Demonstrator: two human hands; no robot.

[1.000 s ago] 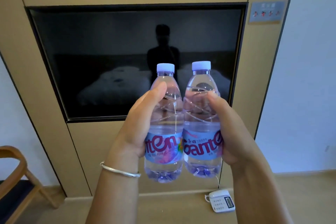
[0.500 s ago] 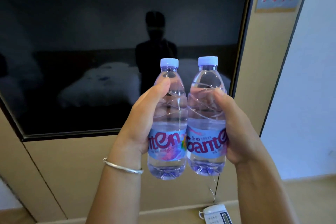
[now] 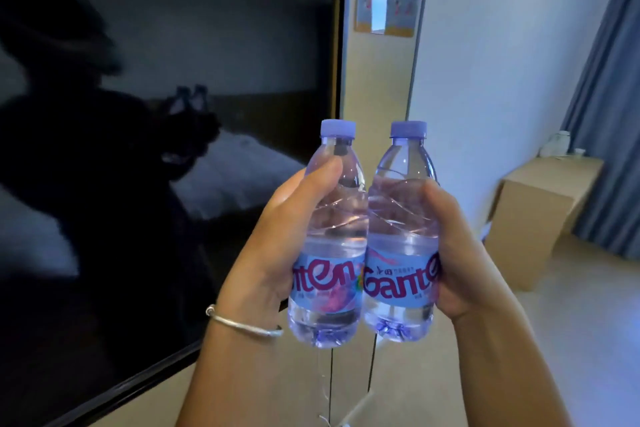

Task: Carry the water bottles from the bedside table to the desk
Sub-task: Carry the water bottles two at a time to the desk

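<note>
Head view, close above hands (image 3: 353, 253)

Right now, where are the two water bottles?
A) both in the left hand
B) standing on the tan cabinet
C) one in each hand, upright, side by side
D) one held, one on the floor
C: the left hand grips the left bottle and the right hand grips the right bottle, both upright with caps on top.

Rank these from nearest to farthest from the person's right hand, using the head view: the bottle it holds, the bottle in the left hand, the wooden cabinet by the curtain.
1. Right bottle, gripped in the right hand.
2. Left bottle, alongside, gripped by the left hand.
3. Wooden cabinet, far right, beside the curtain.
</note>
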